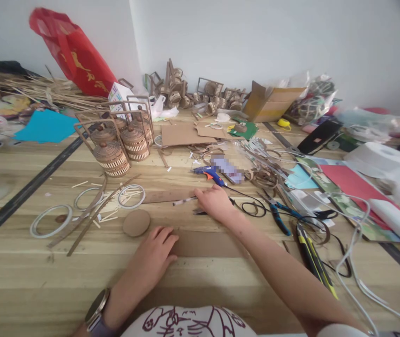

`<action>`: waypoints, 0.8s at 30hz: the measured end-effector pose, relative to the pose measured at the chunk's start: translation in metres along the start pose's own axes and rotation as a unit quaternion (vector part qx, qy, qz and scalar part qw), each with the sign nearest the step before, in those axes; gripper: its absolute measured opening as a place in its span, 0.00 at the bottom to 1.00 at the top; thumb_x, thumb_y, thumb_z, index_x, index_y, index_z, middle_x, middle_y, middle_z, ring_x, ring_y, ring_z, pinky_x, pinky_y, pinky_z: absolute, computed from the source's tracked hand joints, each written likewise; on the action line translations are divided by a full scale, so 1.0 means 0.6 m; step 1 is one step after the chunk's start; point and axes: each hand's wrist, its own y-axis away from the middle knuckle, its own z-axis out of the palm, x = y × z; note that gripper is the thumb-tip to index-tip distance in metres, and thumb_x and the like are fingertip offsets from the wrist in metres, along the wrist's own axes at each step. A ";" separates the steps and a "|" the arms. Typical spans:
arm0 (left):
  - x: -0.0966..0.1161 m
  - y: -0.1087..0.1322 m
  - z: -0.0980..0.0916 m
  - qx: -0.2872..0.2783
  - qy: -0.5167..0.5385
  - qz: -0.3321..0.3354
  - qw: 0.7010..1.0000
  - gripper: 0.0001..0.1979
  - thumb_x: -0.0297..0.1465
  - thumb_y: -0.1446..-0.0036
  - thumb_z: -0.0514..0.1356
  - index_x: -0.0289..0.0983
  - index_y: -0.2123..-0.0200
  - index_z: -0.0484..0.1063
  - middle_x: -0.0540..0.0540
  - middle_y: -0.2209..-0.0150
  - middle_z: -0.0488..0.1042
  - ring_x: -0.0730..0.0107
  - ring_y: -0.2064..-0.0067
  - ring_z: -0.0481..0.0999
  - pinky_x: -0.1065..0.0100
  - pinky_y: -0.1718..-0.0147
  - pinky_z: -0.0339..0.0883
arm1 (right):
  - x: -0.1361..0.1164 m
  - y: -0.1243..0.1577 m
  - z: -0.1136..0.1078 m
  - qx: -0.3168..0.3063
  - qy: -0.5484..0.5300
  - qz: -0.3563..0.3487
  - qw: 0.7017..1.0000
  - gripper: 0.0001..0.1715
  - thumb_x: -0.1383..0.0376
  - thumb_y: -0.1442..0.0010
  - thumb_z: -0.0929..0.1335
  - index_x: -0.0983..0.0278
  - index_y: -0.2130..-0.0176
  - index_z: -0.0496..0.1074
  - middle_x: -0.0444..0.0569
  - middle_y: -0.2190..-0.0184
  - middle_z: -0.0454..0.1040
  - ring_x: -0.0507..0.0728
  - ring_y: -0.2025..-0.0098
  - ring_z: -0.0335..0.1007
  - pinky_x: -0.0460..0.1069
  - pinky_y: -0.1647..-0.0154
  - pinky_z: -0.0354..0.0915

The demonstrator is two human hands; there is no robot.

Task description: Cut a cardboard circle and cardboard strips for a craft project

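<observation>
My left hand [154,255] lies over the left end of a brown cardboard strip [209,244], its fingers lightly bent and resting flat. Close by its fingertips is a round cardboard disc [136,222]. Farther forward, my right hand [214,203] has its fingers curled down over the end of a slim pen-like stick [185,201] with light and dark parts. Under that hand pokes a dark pointed blade tip [200,212], mostly hidden. A longer brown strip [165,195] lies just beyond. The blue glue gun [209,174] rests past my right fingertips.
Several small lidded woven baskets [111,159] with handles stand left of centre. White rings [51,221] and thin sticks lie before them. Right of my forearm are pliers [280,217], a yellow-black utility knife [314,257] and looping white cable [349,252]. A cardboard box [270,103] stands behind.
</observation>
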 end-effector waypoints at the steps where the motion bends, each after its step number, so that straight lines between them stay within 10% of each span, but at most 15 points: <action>1: 0.000 0.000 0.000 0.000 0.002 0.001 1.000 0.19 0.25 0.40 0.66 0.37 0.45 0.75 0.37 0.40 0.73 0.48 0.39 0.71 0.46 0.39 0.67 | 0.003 0.002 -0.003 0.005 -0.002 0.011 1.000 0.20 0.58 0.32 0.69 0.64 0.44 0.71 0.54 0.45 0.74 0.60 0.50 0.75 0.59 0.50 0.74; 24: 0.011 0.005 -0.004 0.009 0.027 -0.016 0.999 0.18 0.23 0.40 0.66 0.38 0.47 0.75 0.39 0.40 0.73 0.50 0.38 0.70 0.50 0.39 0.67 | 0.087 -0.063 0.028 0.044 -0.192 -0.126 0.972 0.21 0.58 0.32 0.70 0.64 0.43 0.71 0.53 0.46 0.74 0.60 0.51 0.75 0.59 0.52 0.74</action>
